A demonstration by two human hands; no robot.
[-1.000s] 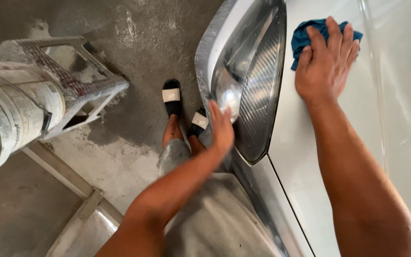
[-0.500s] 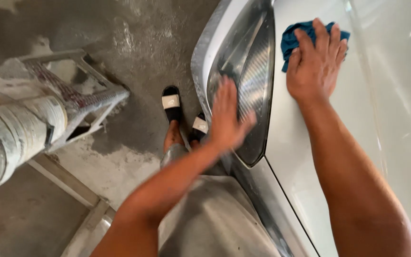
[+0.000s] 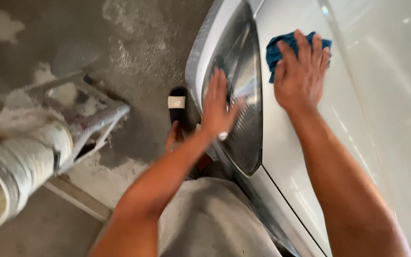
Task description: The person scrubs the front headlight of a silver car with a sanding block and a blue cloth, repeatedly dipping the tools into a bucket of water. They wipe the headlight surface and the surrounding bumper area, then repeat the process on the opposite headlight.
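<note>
A white car body (image 3: pixel 357 119) is filling the right side of the view, its glossy panel running from the top edge down to the lower right corner. To the left of it, a rough grey concrete floor (image 3: pixel 134 52) is showing pale, dusty patches. At the lower left, a large dusty cylinder (image 3: pixel 15 166) is lying blurred beside a grimy metal frame (image 3: pixel 91 123) that is resting on the floor. The person's grey shorts (image 3: pixel 210 223) are showing at the bottom centre, between the two forearms. Along the car's left edge, a dark, ribbed headlight (image 3: pixel 246 109) is curving down toward a narrow point. The right hand (image 3: pixel 300 76) is pressing flat on the white panel just beside the headlight, its fingers spread and extended over a blue cloth (image 3: pixel 279 50), which is lying bunched under the fingertips on the panel. The left hand (image 3: pixel 217 107) is resting open on the headlight lens, fingers straight and slightly apart, gripping nothing. Below that hand, a foot in a black sandal (image 3: pixel 177 107) with a pale strap is standing on the floor close to the car's front.
</note>
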